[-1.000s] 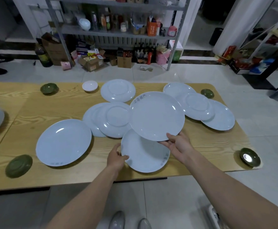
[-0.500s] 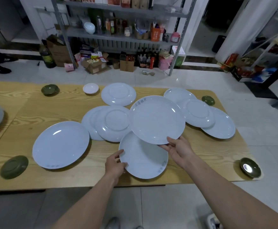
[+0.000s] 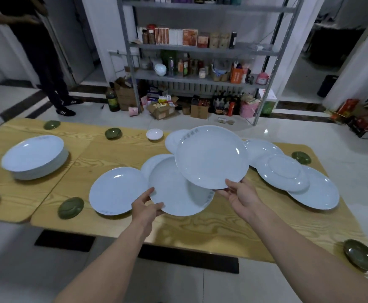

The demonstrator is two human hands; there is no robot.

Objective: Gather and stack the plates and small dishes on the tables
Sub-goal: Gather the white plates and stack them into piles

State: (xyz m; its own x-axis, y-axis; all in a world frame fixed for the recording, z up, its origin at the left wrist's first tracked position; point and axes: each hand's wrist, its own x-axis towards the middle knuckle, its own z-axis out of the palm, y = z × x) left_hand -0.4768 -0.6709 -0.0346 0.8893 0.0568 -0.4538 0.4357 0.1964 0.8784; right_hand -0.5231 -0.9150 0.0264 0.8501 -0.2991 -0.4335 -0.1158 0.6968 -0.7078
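— Clothing on the arms?
— Bare only: left hand point(image 3: 146, 206), right hand point(image 3: 243, 196), both forearms point(image 3: 117, 254) uncovered, probably to the elbow, though cropped there at the lower edge.

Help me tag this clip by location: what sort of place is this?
Likely a restaurant back room or storeroom: a metal rack stocked with bottles, cartons on the tiled floor, and wooden tables spread with many matching white plates and green dishes.

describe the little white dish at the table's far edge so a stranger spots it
On the wooden table, follow the far edge nearest the metal shelving. The small white dish sits alone there, between a green dish and the overlapping large plates. It is far smaller than the plates, and white, not green.
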